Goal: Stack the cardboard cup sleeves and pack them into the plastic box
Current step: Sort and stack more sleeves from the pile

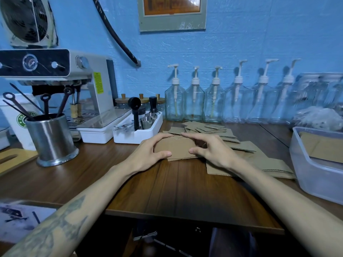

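Two hands, your left hand (148,151) and right hand (213,151), pinch the small flat brown cardboard sleeve stack (176,148) mid-table; uneven squeeze could fan it before it reaches the translucent plastic box (308,175) at the right edge.

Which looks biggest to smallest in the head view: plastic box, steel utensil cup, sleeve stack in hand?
1. Plastic box, though the frame edge cuts it off.
2. Steel utensil cup.
3. Sleeve stack, held between the left hand and right hand.
Nearness may skew the box and cup.
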